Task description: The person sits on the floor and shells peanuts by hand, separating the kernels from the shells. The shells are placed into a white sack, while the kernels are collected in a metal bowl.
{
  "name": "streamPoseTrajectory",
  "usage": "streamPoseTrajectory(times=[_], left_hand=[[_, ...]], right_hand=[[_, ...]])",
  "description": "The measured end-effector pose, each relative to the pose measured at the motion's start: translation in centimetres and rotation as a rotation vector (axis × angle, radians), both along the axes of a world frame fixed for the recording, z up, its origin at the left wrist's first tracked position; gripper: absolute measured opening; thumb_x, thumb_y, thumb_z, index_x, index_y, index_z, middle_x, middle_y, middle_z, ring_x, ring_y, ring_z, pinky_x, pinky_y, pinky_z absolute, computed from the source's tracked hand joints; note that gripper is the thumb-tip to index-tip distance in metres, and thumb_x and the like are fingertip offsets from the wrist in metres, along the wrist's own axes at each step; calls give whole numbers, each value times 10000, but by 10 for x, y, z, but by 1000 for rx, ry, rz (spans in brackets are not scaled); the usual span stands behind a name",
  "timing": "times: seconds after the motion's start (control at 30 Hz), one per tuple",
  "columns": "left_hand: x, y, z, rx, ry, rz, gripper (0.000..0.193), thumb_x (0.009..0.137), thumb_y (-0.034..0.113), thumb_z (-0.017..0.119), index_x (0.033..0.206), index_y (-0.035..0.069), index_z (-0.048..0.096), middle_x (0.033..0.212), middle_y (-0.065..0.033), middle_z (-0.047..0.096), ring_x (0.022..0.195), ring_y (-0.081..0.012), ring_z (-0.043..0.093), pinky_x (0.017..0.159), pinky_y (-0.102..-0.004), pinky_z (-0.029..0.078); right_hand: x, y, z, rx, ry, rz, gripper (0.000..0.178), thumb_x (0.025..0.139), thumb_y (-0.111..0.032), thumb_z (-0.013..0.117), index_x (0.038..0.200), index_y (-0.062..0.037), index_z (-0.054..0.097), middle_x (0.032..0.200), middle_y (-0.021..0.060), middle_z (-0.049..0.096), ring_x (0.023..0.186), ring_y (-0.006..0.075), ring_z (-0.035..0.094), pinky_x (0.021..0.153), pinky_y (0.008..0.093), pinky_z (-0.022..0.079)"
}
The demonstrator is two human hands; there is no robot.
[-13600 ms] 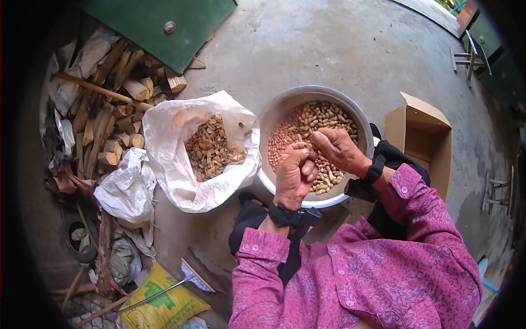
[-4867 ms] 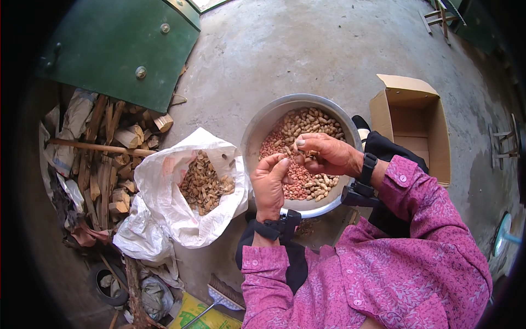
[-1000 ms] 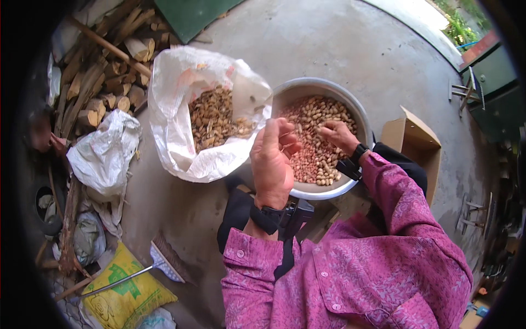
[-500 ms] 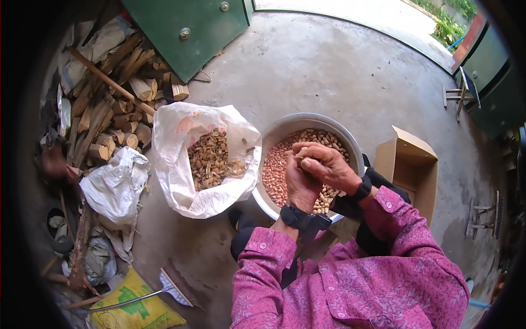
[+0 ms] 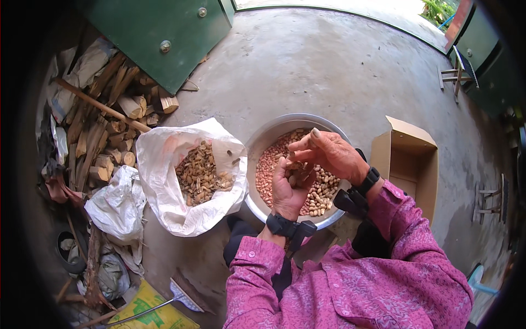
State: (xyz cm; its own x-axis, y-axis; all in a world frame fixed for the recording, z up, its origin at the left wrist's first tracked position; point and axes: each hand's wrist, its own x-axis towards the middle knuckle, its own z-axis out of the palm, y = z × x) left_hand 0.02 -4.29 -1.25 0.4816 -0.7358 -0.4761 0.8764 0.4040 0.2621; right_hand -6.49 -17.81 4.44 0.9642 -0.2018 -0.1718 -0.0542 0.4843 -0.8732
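Observation:
My left hand (image 5: 289,193) is cupped palm up over the metal basin, its fingers curled round a small heap of brown peanut shells (image 5: 299,173). Just above that palm is my right hand (image 5: 335,157), one digit lifted away from its other bent fingers; nothing shows plainly in it, though its fingertips partly overlap the left hand. Inside the basin (image 5: 253,200), shelled pink peanuts (image 5: 267,170) lie on the left and unshelled peanuts (image 5: 323,193) on the right. Left of it stands an open white sack (image 5: 159,189) with broken peanut shells (image 5: 200,174) in it.
Right of the basin sits an open cardboard box (image 5: 405,159). Stacked firewood (image 5: 104,137), a crumpled white sack (image 5: 116,203), a yellow sack (image 5: 156,310) and a broom (image 5: 185,295) are on the left. A green metal door (image 5: 159,38) and a stool (image 5: 460,74) stand farther off.
My hands have moved apart from their close pinch. The left palm has turned up, showing shells in it; the right hand has lifted and spread a digit. The view has shifted slightly.

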Motion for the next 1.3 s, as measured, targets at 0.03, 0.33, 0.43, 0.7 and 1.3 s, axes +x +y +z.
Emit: streamPoseTrajectory(times=[0.03,0.33,0.43,0.7,1.3], left_hand=[[0,-1,1,4,-2,0,291,892,370,468,939,99,563,874,-72,615,893,-235,613,752,-394,509],[1,2,-2,-17,29,-26,316,900,380,458,962,86,557,905,-88,603,869,-245,617,723,-384,522],[3,4,-6,-12,22,-54,314,902,371,459,962,79,557,904,-91,607,869,-243,617,721,-379,527],[1,11,16,27,-68,-33,296,891,365,491,938,83,566,880,-79,616,821,-220,621,682,-340,524],[3,19,13,100,-141,-114,219,831,318,613,910,116,638,897,-46,651,831,-198,623,657,-321,489]], right_hand=[[-1,-1,1,20,15,3,430,935,-388,414,1004,3,578,1067,131,602,1006,257,580,855,379,465],[-2,1,-2,-76,-53,65,399,949,-357,395,971,-1,574,1063,152,601,1037,254,563,909,381,432],[-1,1,-2,-175,-46,56,386,951,-353,390,954,-12,571,1069,158,599,1049,258,555,917,381,427],[-1,-1,-5,41,-27,84,495,953,-407,346,1013,19,592,1045,128,618,955,227,588,789,338,483],[5,10,-10,52,-15,-68,466,956,-390,356,1051,10,575,988,94,598,789,169,572,710,282,479]])
